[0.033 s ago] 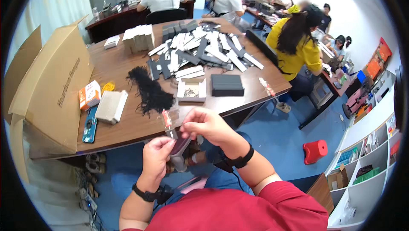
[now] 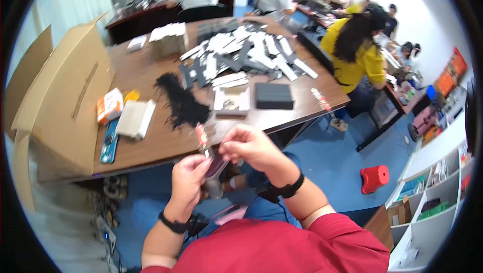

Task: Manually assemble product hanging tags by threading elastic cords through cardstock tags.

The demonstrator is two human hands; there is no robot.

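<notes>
My left hand [image 2: 190,175] is closed in a pinch just beyond the table's front edge, with a small pale piece [image 2: 208,154] at its fingertips that is too small to name. Close to its right, my right hand [image 2: 249,147] pinches thumb against fingers; what it holds, if anything, is too fine to make out. Beyond the left fingertips, a red-and-white strip [image 2: 201,134] shows at the table edge. Past it lies a bundle of black cords [image 2: 178,101]. A white open box [image 2: 232,109] with small metallic pieces stands near a stack of dark cards [image 2: 274,96].
A heap of black and white strips [image 2: 246,54] covers the table's far part. At left stand a large carton [image 2: 65,107], an orange-and-white box [image 2: 109,106] and a grey-white block [image 2: 135,119]. A person in yellow [image 2: 349,46] sits beyond the right side. A red stool [image 2: 375,179] is on the floor.
The whole view has shifted slightly, so the table and its things sit a little further right. Both hands keep nearly the same pinched pose.
</notes>
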